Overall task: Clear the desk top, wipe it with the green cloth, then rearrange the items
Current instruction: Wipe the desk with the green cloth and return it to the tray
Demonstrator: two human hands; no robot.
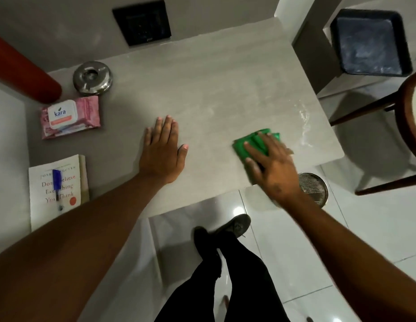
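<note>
My right hand [271, 163] presses flat, fingers spread, on the folded green cloth [247, 141] near the right front of the grey desk top [214, 89]. My left hand [161, 151] rests flat and open on the desk's middle, holding nothing. At the left lie a pink wet-wipes pack [71, 117], a round steel ashtray [92, 76], a red cylinder [21, 70], and a white book [57, 189] with a blue pen [56, 183] on top. A wet streak shines by the desk's right edge.
A black socket plate [142, 22] sits on the wall behind the desk. To the right stand a dark bin [369, 43] and a wooden chair [409, 126]. A steel mesh can [315, 188] is on the tiled floor under the desk's front edge. My legs stand below.
</note>
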